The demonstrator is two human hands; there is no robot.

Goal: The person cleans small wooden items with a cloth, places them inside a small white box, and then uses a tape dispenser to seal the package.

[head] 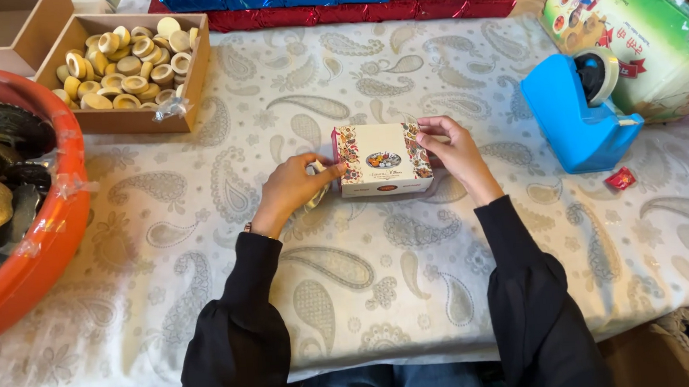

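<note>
Left hand (291, 187): fingers curled against left end of small box (383, 159), pinching it. Right hand (456, 152): fingers clasp right end. Box: rectangular, cream top with oval picture, floral-patterned ends; sits at table centre on paisley cloth (368, 297). Blue tape dispenser (577, 112) at 3 o'clock; cardboard tray of round pieces (129, 63) at 10 o'clock.

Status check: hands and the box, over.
Left hand and right hand grip the ends of the floral box. Box flat on tablecloth. Tape dispenser off right, clear.
</note>
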